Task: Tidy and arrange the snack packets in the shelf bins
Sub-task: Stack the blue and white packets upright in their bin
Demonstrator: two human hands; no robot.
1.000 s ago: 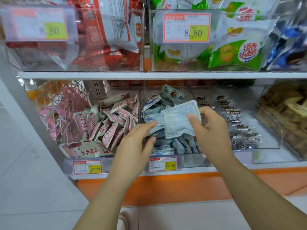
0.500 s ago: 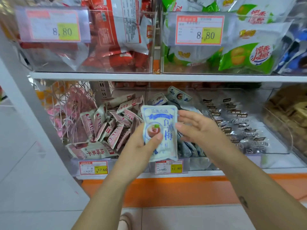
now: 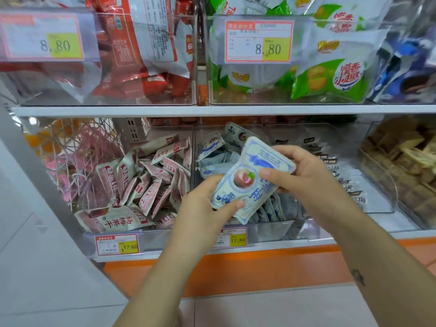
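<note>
Both hands are gripping one blue-white packet, tilted, above the middle bin on the lower shelf: left hand pinching its lower end, right hand its upper.

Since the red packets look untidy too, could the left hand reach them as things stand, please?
Likely not yet: the left hand grips the blue packet. Otherwise the way looks free, as the red packets lie uncovered just beside it.

price tag: half hidden behind left hand | fine print unreadable
</note>
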